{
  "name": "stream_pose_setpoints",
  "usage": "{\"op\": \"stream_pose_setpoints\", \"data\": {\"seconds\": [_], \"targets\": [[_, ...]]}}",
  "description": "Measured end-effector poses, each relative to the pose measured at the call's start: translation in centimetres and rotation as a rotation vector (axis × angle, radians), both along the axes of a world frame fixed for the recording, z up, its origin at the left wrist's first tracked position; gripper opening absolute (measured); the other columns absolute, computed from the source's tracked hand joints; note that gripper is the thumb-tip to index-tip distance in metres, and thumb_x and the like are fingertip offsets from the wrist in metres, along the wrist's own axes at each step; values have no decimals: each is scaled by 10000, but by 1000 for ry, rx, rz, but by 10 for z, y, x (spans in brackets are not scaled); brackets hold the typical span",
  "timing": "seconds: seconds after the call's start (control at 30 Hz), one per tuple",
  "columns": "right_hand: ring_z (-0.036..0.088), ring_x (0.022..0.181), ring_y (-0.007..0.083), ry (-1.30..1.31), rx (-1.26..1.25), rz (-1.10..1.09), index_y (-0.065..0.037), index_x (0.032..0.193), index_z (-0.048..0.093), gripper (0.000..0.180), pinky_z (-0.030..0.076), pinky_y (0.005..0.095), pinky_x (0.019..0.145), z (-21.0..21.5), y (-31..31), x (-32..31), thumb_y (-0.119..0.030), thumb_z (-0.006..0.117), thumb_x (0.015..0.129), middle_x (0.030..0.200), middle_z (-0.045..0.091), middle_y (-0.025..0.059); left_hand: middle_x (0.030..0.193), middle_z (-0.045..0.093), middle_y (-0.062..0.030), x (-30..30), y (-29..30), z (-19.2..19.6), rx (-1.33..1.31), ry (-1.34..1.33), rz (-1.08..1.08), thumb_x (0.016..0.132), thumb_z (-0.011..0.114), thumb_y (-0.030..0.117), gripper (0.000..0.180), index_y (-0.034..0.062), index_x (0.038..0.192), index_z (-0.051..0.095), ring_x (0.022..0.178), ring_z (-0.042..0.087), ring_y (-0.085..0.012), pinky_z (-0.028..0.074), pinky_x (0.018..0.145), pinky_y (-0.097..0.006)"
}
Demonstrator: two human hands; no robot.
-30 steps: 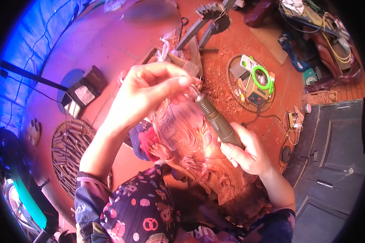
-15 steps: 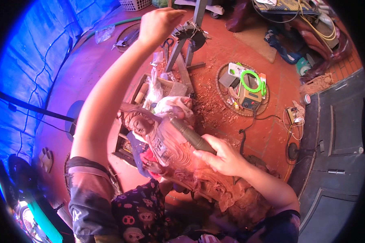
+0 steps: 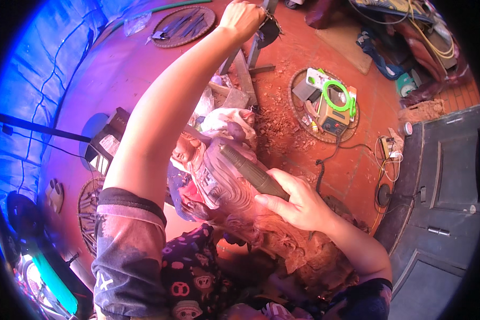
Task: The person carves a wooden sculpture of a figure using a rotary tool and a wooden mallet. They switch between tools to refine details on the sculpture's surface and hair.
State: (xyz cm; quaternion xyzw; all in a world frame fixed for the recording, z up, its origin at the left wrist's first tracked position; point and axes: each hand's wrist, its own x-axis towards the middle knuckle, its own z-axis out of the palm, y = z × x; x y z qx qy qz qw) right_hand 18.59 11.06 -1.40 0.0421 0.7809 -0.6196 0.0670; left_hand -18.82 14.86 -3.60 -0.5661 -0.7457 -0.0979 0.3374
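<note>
I have the person's right hand (image 3: 296, 200) wrapped firmly around a dark olive, ridged cylindrical handpiece (image 3: 250, 170), its blunt end angled toward the far left, above a reddish-brown carved wooden figure (image 3: 261, 229); I can make out no bit in that end. The figure lies aslant below the hands, head to the far left and base to the near right. The left hand (image 3: 244, 20) is stretched to the far side with its fingers drawn together, beside a dark round holder (image 3: 269, 32) on a post; from here I cannot tell whether it pinches anything. I judge the step in hand to be a reach to that holder, and the next move calls for careful fingertips there and a steady handpiece, kept off the carving. Beyond the figure lies a white cloth bundle (image 3: 226, 122). On the red tiled floor (image 3: 338, 176), scattered wood chips (image 3: 277, 122) lead right to a beige control box (image 3: 333, 121) with a bright green ring (image 3: 325, 90). A blue tarpaulin (image 3: 32, 80) hangs at left; grey panelled doors (image 3: 453, 160) stand at right.
</note>
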Motion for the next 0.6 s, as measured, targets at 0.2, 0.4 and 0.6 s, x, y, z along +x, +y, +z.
{"op": "stream_pose_setpoints", "data": {"seconds": [0.2, 0.4, 0.6], "targets": [[507, 662, 93, 25, 27, 3, 9, 1104, 552, 311, 433, 275, 608, -2, 0, -1, -227, 642, 924, 761, 544, 28, 944, 703, -161, -4, -30, 21, 212, -441, 21, 772, 630, 159, 250, 70, 983, 729, 889, 679, -325, 529, 809, -420], [530, 626, 106, -42, -26, -20, 7, 1085, 549, 282, 434, 283, 573, 0, 0, 2, -219, 631, 936, 778, 573, 42, 864, 732, -136, -42, -85, 5, 415, -877, 155, 793, 679, 167, 217, 41, 957, 743, 772, 700, -214, 533, 744, -334], [483, 540, 70, -274, -403, -106, -37, 1076, 529, 217, 413, 236, 499, 2, 5, 0, -230, 564, 982, 726, 501, -14, 831, 708, -92, -69, -109, -38, 542, -1435, 56, 832, 697, 102, 204, -34, 982, 725, 715, 663, -129, 547, 654, -258]]}}
